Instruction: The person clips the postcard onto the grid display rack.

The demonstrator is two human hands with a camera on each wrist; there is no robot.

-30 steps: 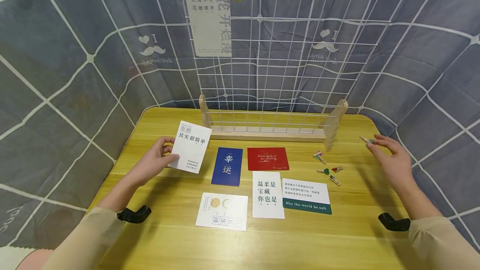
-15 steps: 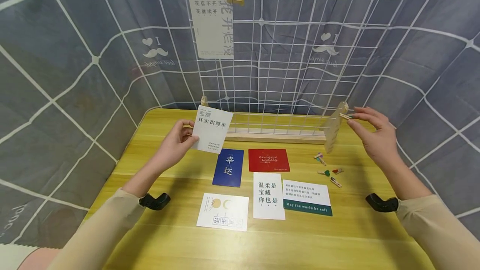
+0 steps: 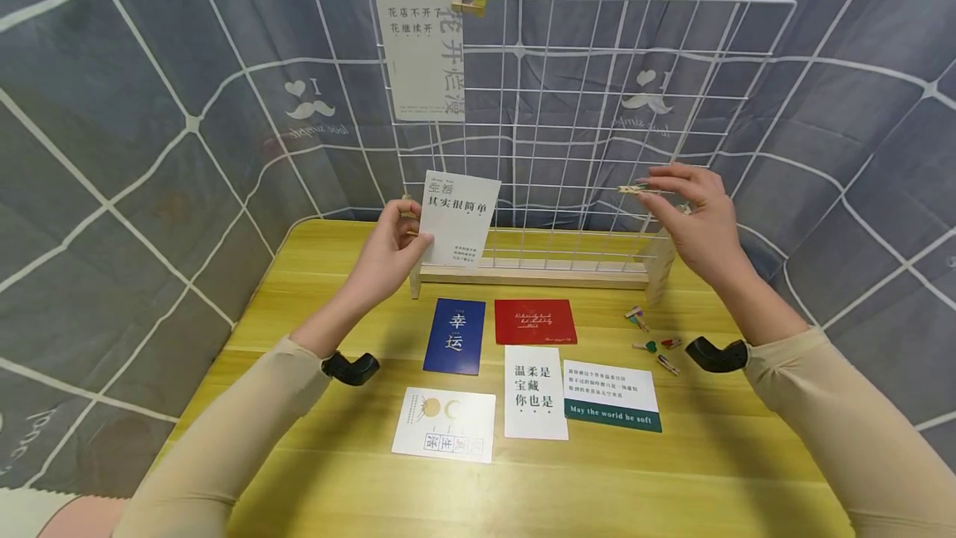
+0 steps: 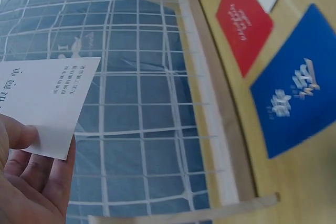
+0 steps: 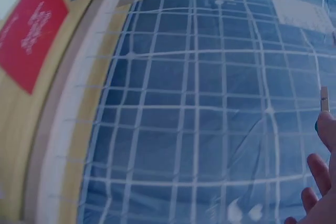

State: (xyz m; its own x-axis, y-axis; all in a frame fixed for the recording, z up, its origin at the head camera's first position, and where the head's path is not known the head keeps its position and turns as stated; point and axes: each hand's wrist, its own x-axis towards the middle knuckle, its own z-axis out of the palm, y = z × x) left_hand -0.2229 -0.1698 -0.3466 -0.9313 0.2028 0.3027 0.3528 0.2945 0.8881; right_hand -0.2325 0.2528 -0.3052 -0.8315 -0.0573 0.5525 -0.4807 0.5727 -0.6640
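My left hand (image 3: 390,249) pinches a white card (image 3: 459,222) with dark printed characters by its left edge, thumb in front and fingers behind. The card is held up before the lower left of the white wire grid (image 3: 575,139). Between thumb and fingertips my right hand (image 3: 695,218) pinches a small wooden clothespin (image 3: 631,189), in front of the grid's lower right. The clothespin (image 5: 324,98) also shows at the right edge of the right wrist view. Another white card (image 3: 421,65) hangs at the grid's upper left under a yellowish clothespin (image 3: 469,7).
On the wooden table (image 3: 336,480) lie a blue card (image 3: 454,355), a red card (image 3: 534,332), and white cards, one with a green band (image 3: 612,418). Several small clothespins (image 3: 648,345) lie to their right. A wooden stand (image 3: 530,274) bears the grid; a grey curtain surrounds the table.
The left hand has carried its white card up and rightward to the grid. The right hand has moved left and up with its clothespin, so both hands are closer together.
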